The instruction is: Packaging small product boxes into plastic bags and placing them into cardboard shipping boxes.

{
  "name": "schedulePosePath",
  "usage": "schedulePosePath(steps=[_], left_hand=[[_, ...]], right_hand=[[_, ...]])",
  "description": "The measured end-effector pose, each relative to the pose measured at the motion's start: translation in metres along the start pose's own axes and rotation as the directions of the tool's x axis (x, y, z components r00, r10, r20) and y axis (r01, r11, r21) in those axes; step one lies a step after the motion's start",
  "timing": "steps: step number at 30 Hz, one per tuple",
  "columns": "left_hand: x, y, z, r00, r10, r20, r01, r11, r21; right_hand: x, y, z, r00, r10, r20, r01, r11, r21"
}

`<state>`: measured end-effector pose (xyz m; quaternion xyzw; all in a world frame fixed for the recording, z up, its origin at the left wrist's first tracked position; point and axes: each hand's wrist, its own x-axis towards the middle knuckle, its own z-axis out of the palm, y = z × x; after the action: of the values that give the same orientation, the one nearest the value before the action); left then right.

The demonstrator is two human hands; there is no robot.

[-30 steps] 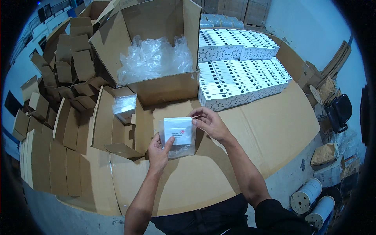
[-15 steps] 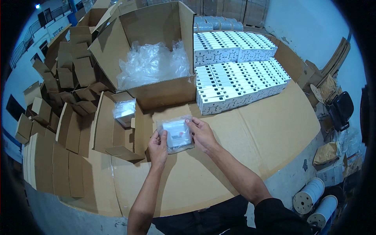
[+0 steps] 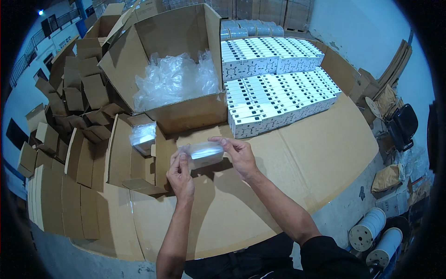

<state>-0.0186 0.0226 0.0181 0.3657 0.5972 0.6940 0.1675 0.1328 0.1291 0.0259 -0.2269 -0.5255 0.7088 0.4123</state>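
Observation:
Between my two hands a flat white box in a clear plastic bag (image 3: 206, 155) is held up above the cardboard-covered table. My left hand (image 3: 180, 174) is closed on its left end, thumb on top. The fingers of my right hand (image 3: 238, 154) pinch the upper right corner. Just left of my hands stands an open small carton (image 3: 121, 160), with bagged white packets (image 3: 143, 136) stacked at its far end. Behind it, a large open carton (image 3: 190, 110) holds a heap of clear plastic bags (image 3: 179, 79).
Rows of white boxes (image 3: 283, 100) are stacked at the back right. Empty brown cartons (image 3: 88, 88) pile up on the left, beside another open carton (image 3: 83, 162). Cable spools (image 3: 368, 230) and a black chair (image 3: 403, 125) stand on the floor at right.
The bagged box has been lifted and tilted, so its edge now faces me more than its flat top. My left hand has shifted slightly left and my right hand still grips the corner.

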Motion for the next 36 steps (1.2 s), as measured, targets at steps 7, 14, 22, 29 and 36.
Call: schedulePosePath(steps=[7, 14, 22, 29, 36], left_hand=[[-0.003, -0.020, 0.012, 0.992, -0.126, -0.018, 0.118, 0.962, -0.247], [-0.001, -0.030, 0.002, 0.958, -0.285, -0.042, 0.265, 0.929, -0.258], [-0.001, -0.017, 0.000, 0.981, -0.194, 0.011, 0.183, 0.900, -0.395], [0.002, -0.023, -0.009, 0.932, -0.202, 0.300, 0.254, 0.956, -0.148], [0.007, -0.023, -0.013, 0.948, -0.124, 0.292, 0.176, 0.972, -0.158]], right_hand=[[0.002, -0.006, -0.001, 0.997, -0.072, 0.001, 0.072, 0.986, -0.153], [-0.002, -0.008, -0.008, 0.985, 0.050, 0.167, 0.005, 0.949, -0.315], [0.000, -0.005, -0.010, 0.974, 0.107, 0.198, -0.040, 0.948, -0.315], [-0.002, -0.006, -0.008, 0.968, 0.083, 0.238, -0.004, 0.950, -0.313], [-0.002, -0.011, -0.015, 0.967, 0.177, 0.184, -0.106, 0.934, -0.340]])
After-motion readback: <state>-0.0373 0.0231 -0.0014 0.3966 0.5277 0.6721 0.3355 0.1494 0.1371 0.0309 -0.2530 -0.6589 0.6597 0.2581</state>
